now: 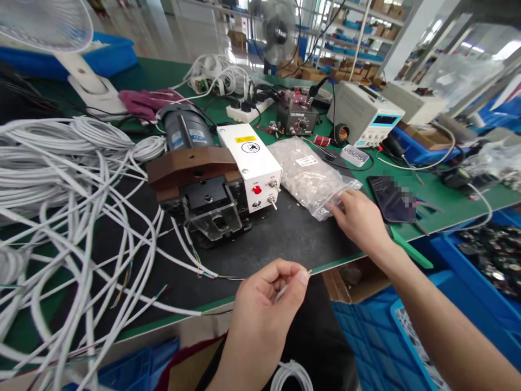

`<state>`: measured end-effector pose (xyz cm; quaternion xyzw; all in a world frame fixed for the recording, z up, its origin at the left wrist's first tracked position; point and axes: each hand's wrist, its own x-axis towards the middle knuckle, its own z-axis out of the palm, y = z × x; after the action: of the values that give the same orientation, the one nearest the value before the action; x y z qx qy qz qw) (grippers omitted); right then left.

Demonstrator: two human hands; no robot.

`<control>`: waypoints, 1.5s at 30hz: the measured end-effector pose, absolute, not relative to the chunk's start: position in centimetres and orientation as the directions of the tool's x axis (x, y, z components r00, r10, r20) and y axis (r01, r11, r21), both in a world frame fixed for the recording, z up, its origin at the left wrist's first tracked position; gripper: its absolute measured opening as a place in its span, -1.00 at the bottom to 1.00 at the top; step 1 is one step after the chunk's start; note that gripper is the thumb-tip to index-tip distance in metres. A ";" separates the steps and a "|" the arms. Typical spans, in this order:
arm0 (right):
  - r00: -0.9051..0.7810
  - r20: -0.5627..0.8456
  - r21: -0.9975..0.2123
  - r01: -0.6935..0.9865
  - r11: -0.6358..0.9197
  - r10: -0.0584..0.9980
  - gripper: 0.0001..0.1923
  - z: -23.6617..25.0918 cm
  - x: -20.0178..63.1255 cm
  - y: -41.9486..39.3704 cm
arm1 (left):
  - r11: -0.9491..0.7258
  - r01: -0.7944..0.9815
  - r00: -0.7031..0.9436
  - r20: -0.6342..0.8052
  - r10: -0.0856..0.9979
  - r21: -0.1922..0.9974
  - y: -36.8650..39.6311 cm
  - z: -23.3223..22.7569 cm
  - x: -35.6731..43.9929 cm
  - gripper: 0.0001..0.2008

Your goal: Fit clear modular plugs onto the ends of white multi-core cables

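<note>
Between thumb and fingers, my left hand [266, 307] pinches a white cable, its thin coloured wire ends [309, 271] poking past the thumb. A coil of white cable [291, 376] hangs below, near my lap. My right hand [360, 220] is closed at the mouth of a clear zip bag [303, 171] with a white label. The fingertips are partly covered by the plastic, and the small contents are too blurred to name. Left of the bag stands a machine with a dark motor [185, 130], a brown metal body [191, 168] and a white switch box [252, 157].
Loose white cables [81, 217] cover the table's left side. Behind are a fan [77, 65], a power strip [248, 111], a soldering station [297, 117] and a power supply [366, 117]. A phone [388, 203] and green-handled tool [411, 250] lie right. Blue bins [456, 288] stand below.
</note>
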<state>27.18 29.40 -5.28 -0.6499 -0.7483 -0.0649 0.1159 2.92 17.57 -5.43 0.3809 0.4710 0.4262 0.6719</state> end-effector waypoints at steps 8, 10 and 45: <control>0.017 0.223 -0.158 0.987 0.019 0.975 -0.78 -5.9 26.3 30.8 | 0.350 -0.174 0.135 -0.329 0.934 0.921 17.0 -4.8 0.8 -0.73; 0.037 0.231 -0.245 0.969 0.021 0.972 -0.76 -5.4 26.1 28.9 | 0.347 -0.152 0.137 -0.328 0.935 0.925 17.1 -5.0 0.6 -0.74; 0.121 -0.269 -0.939 -0.253 -0.233 0.955 -0.77 -4.2 18.1 15.5 | 0.152 -0.075 0.148 -0.140 0.979 0.985 16.8 -4.0 1.8 -0.80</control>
<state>18.06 15.50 -4.20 -0.5338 -0.3290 0.5757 0.5248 1.81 16.84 -3.97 0.4743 0.4767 0.4459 0.5907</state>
